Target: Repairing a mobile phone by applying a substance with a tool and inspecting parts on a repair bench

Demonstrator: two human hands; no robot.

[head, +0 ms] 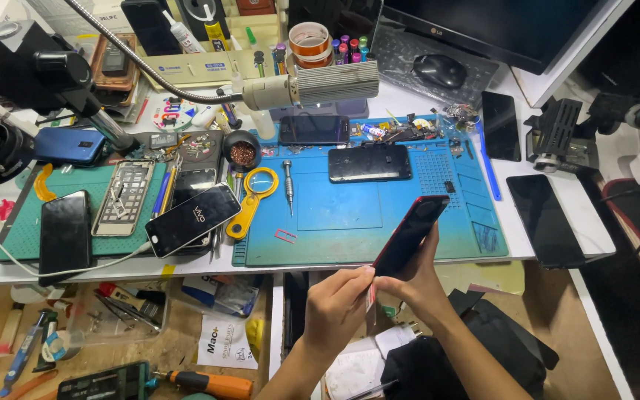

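Nearest, both hands meet below the table (438,268) edge: the right hand (416,285) is closed around the lower end of a red-edged phone (411,234), tilted upward, while the left hand (337,305) pinches at its bottom corner. It looks light, stiff, slick and fragile; the edges seem the safest grip. Beyond lie a blue mat (350,215), a screwdriver (288,185), a yellow magnifier (250,200), other phones and a lamp (312,87).

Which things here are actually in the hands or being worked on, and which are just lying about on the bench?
In hand:
- red-edged phone, tilted up over the bench edge
- right hand gripping it from below
- left hand pinching at its lower end

Lying about:
- black phone on the blue mat
- screwdriver
- yellow magnifier
- dark screen panel
- mouse
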